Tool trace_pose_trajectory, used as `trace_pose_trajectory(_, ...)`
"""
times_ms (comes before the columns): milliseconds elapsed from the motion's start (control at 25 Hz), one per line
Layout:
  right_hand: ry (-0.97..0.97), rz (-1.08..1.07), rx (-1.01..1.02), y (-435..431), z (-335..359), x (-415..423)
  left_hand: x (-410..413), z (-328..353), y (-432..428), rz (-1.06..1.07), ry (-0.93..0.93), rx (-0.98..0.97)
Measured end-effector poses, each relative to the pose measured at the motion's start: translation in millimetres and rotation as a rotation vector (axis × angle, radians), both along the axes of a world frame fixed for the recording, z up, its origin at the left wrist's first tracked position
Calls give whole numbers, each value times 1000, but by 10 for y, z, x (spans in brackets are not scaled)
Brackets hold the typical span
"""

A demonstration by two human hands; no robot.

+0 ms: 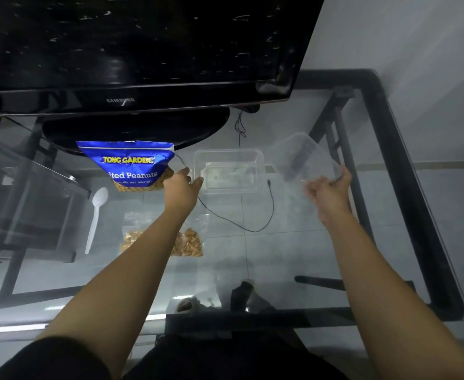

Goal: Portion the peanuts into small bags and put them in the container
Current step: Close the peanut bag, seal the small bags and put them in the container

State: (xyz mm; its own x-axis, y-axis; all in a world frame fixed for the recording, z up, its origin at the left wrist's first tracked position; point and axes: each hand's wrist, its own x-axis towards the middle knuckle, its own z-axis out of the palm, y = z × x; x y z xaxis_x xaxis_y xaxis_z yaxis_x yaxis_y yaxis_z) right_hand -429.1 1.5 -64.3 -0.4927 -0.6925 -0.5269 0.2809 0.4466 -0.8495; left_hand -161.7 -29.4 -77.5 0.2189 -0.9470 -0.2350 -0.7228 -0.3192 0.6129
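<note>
While our left hand (182, 185) grips clear container (228, 171) at near-left rim on glass desk (280, 256), our right hand (330, 187) clamps lifted, tilted lid (304, 157).

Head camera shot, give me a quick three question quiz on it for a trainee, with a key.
1. True or false: the container already holds filled bags.
2. Which hand holds the lid? A) left B) right
3. What white utensil lies left of the filled bags?

Key:
1. False; it looks empty.
2. B; the right hand holds it tilted above the table, while the left hand touches the container's edge.
3. A spoon.
</note>
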Motion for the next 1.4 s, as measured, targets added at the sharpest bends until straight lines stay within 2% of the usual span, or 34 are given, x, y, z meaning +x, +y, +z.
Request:
trace_pose_trajectory(120, 163, 51, 105, 62, -233, 31, -22, -51, -44, 43, -4, -8)
trace_pose_trajectory(360, 720, 181, 368, 122, -388, 87, -15, -113, -78, 32, -44, -20)
trace_pose_trajectory(400, 842, 205, 386, 142, -354, 124, 2, -111, -72, 23, -50, -23)
trace_pose_trajectory(480, 1002, 259, 242, 219, -276, 289, 75, -94, -8, -7, -78, -65)
trace_pose_trajectory(560, 1033, 440, 31, 381, -265, 595, 191, -82, 166, -70, -61, -130)
trace_pose_trajectory(640, 1002, 776, -166, 611, -310, 1018, 404, -126, 474, -176, -62, -176)
trace_pose_trajectory(720, 972, 1085, -294, 811, -407, 1422, 709, -226, 845, -275, -159, -198)
trace_pose_trajectory(800, 969, 1242, -325, 910, -505, 1733, 1020, -334, 1183, -367, -289, -213)
trace_pose_trajectory(960, 1011, 1331, -274, 935, -657, 1983, 1225, -504, 1448, -573, -496, -223)
trace_pose_trajectory(1160, 1102, 1347, -155, 1005, -672, 1672, 904, -566, 1408, -734, -675, -281)
trace_pose_trajectory(1280, 1105, 1197, -131, 1073, -625, 1377, 517, -553, 1390, -761, -620, -263)
trace_pose_trajectory(1400, 937, 1010, -61, 1099, -522, 1177, 228, -549, 1388, -742, -380, -216)
